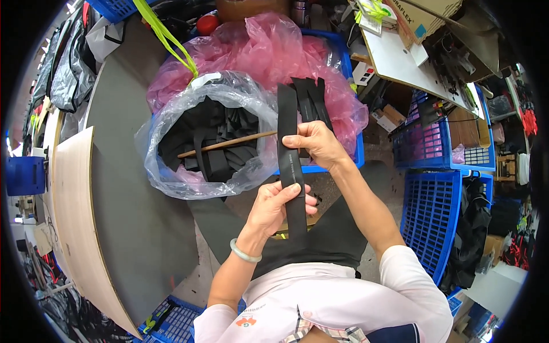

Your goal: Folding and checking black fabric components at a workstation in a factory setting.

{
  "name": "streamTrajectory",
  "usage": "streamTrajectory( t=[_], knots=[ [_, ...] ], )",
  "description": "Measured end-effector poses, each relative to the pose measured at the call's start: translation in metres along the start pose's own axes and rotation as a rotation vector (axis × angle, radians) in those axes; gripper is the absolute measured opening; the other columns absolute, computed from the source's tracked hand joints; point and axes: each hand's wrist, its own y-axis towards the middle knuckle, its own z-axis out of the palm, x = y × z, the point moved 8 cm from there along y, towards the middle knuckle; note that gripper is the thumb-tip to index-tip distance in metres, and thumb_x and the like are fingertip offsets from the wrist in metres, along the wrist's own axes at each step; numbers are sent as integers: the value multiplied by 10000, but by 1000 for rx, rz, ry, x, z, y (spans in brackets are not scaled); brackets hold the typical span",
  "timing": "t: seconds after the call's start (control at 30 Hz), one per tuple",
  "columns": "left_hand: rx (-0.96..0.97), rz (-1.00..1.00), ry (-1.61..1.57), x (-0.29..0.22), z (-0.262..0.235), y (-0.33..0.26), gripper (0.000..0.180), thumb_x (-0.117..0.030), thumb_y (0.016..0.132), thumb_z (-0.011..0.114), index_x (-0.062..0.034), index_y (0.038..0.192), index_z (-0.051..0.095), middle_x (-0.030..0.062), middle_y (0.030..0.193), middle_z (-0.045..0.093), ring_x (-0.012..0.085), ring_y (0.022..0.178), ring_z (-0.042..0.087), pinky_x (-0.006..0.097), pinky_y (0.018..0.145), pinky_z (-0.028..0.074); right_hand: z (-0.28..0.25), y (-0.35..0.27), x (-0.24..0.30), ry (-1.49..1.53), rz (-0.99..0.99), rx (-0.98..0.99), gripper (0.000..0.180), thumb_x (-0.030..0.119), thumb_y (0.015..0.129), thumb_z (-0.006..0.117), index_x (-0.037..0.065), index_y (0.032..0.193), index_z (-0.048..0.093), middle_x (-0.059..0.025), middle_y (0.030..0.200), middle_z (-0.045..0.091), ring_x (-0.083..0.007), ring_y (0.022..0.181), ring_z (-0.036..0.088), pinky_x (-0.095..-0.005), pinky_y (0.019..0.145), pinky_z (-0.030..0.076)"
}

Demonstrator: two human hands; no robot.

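A long black fabric strap (pixel 290 163) with small light print runs upright before me. My left hand (pixel 271 207) pinches its lower part, thumb on the front and fingers behind. Higher up, my right hand (pixel 317 146) grips the same strap, also thumb in front. A thin wooden stick (pixel 234 140) reaches from the clear plastic bag (pixel 150 166) to behind the strap by my right hand; whether that hand holds it I cannot tell. Inside the bag lie many folded black straps (pixel 220 123). More black straps (pixel 313 97) lie just beyond my right hand.
Pink plastic sheeting (pixel 251 43) fills a blue crate (pixel 359 150) ahead. A dark grey surface (pixel 137 228) with a pale wooden board (pixel 80 211) lies at left. Blue crates (pixel 423 214) and a cluttered white table (pixel 400 66) stand at right. A yellow-green strap (pixel 166 37) hangs toward the bag.
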Motion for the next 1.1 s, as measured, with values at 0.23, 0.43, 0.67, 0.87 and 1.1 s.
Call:
streamTrajectory(
  t=[0.23, 0.43, 0.67, 0.87, 1.1],
  knots=[
    [-18, -32, 68, 7, -8, 11, 275, -71, 863, 592, 79, 1084, 525, 211, 912, 644, 276, 777, 673, 360, 732, 558, -19, 4, -2, -148, -19, -7, 210, 186, 738, 749, 15, 695, 635, 0, 615, 572, -61, 543, 481, -212, 511, 363],
    [96, 56, 28, 5, -1, 26, 429, 7, 836, 586, 17, 1233, 426, 197, 1021, 619, 268, 859, 661, 369, 824, 528, -37, 6, -8, -121, 56, -153, 252, 180, 745, 747, 68, 599, 575, 30, 589, 524, -55, 522, 438, -213, 490, 322],
    [-179, 315, 266, -15, -28, 50, 535, 15, 836, 573, 4, 1328, 364, 137, 1142, 577, 186, 1043, 570, 297, 903, 456, -118, 85, 24, -320, -20, -142, 213, 165, 812, 673, 129, 630, 568, 50, 654, 586, -23, 561, 497, -193, 541, 378],
    [-876, 843, 478, -108, -155, -26, 237, -17, 833, 596, -4, 1067, 560, 68, 1008, 591, 148, 938, 568, 279, 865, 457, -188, 123, 65, -1024, -312, -591, 225, 203, 792, 660, -3, 883, 660, -75, 740, 628, -166, 663, 578, -271, 654, 442],
    [-928, 773, 673, -136, -221, -47, 190, -43, 813, 626, -3, 997, 601, 55, 866, 622, 129, 753, 582, 262, 704, 487, 43, 92, 6, -879, -421, -18, 119, 140, 780, 651, 31, 826, 671, -106, 774, 647, -217, 717, 634, -320, 654, 484]
  ],
)
